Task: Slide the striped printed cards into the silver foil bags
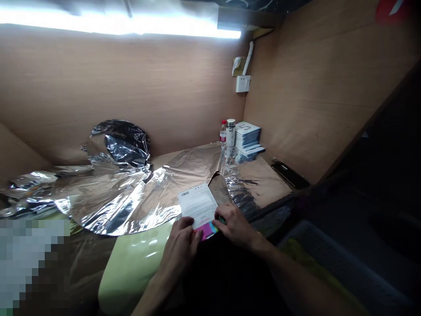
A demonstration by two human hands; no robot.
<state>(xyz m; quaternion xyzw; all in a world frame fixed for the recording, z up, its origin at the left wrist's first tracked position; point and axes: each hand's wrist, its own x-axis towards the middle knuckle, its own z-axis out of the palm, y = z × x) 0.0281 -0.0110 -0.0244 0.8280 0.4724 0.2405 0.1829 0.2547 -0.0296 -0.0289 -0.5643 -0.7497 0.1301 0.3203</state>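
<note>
**Holding a printed sheet (198,204) in both hands, head view**

From the head view, my left hand (179,250) and right hand (235,226) are close together at the near table edge. Fingers of both are curled and gripping, not released: left on the sheet's lower left edge, right on its lower right edge. A pink and teal card (206,230) sticks out under the sheet, with a small green bit by my right fingers (223,220). Sheet and card sit over a green mat (131,267), just beside a wide sheet of crumpled silver foil (121,206). A foil bundle (120,142) stands behind it.

At the far wall: plastic bottle (223,132), steel flask (230,133), stack of booklets (247,136). Phone (289,174) lies right. As far as this shows, one sheet is in hand and the booklets sit stacked; how much remains, I cannot tell.
</note>
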